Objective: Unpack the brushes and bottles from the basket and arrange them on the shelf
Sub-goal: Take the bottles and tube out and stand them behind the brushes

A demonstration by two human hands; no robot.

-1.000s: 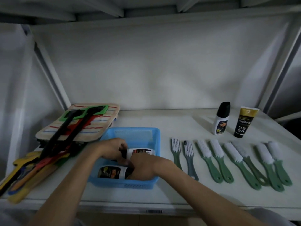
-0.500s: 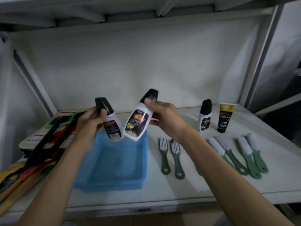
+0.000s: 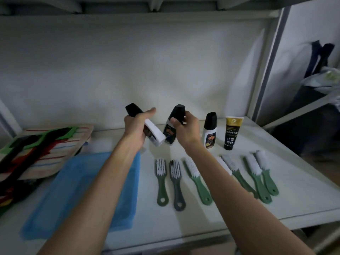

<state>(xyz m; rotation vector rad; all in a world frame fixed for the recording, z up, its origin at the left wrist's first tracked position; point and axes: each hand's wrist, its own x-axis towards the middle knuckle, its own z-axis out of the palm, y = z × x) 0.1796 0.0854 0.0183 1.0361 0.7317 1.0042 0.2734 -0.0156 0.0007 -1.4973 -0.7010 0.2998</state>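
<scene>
The left hand has its fingers wrapped around a tilted white bottle with a black cap, while the right hand pinches the black cap of a second bottle, both held above the shelf behind the brushes. Just to the right stand a third bottle and a black tube. The blue basket sits at the left.

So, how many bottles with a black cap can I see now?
3. One is in the left hand, tilted; one is in the right hand; one stands on the shelf beside the black-and-gold tube.
</scene>
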